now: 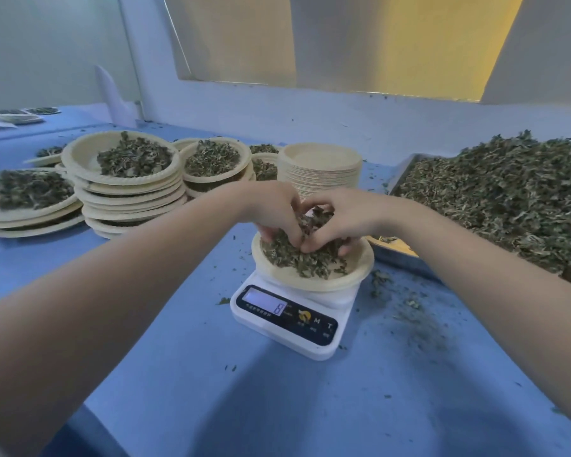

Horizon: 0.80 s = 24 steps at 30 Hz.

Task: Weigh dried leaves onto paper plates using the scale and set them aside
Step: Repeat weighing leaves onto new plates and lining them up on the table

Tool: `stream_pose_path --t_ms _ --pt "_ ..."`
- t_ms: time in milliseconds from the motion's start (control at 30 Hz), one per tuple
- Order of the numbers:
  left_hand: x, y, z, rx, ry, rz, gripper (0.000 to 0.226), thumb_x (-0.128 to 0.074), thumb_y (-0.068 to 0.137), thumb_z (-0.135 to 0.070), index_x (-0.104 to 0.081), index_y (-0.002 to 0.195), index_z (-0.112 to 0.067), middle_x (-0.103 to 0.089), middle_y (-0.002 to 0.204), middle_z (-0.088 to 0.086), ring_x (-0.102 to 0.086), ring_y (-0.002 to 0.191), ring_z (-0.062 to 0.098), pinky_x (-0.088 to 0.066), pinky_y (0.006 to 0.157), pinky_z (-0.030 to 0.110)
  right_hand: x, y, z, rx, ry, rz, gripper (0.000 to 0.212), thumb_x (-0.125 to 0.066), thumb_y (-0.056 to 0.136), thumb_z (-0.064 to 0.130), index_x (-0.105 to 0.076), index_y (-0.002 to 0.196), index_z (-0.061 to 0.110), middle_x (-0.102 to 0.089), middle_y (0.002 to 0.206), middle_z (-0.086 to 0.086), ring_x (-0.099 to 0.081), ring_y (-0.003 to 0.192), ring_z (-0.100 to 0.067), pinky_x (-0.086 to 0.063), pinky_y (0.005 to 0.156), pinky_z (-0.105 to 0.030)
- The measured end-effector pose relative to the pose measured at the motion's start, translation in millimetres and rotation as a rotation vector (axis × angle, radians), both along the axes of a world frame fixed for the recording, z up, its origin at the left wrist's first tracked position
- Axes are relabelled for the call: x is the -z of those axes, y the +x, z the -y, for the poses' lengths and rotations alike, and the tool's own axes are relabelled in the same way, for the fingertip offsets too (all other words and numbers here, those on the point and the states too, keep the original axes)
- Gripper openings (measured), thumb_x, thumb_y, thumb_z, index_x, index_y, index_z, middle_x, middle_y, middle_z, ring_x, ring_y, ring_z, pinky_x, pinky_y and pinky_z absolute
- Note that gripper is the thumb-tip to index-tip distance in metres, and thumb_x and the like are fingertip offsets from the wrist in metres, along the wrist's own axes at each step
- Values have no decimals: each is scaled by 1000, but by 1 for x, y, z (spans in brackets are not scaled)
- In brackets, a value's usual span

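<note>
1. Head view: in the middle of the frame, a white scale [294, 316] sits on a blue table [277, 407]. Its little screen shows an 8.
2. A paper plate [314, 282] sits on top of the scale, with dried leaves [297, 260] in it.
3. The left hand [274, 209] and the right hand [346, 216] meet just above the plate. Both have curled fingers holding a clump of leaves, and the fingertips dip into the pile.
4. At the right of the frame, a metal tray [399, 258] holds a big heap of leaves [508, 199].
5. At the left, stacks of filled plates [126, 189] stand together.
6. Behind the hands, a stack of bare plates [320, 169] stands.
7. Leaf crumbs [412, 311] lie on the table right of the scale.
</note>
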<state>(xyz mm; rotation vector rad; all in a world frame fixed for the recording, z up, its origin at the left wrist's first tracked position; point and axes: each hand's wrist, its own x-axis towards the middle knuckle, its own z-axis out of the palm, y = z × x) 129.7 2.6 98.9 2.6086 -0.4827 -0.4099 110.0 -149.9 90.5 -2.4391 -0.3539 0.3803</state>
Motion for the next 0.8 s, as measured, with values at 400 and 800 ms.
stream_pose_path --t_ms 400,800 --pt "-28 -1 4 -68 -242 228 36 -67 76 -6 -60 111 2 -60 75 8 -59 40 9 -48 45 14 -25 6 0 69 157 322 31 -74 73 6 -60 97 21 -58 84 2 -60 62 -4 -49 45 -16" --pt "-22 -5 7 -65 -314 214 35 -67 75 -3 -61 108 3 -56 88 15 -53 36 6 -45 42 13 -21 5 4 72 164 319 33 -73 73 7 -61 100 21 -59 86 -3 -61 52 -3 -50 46 -18"
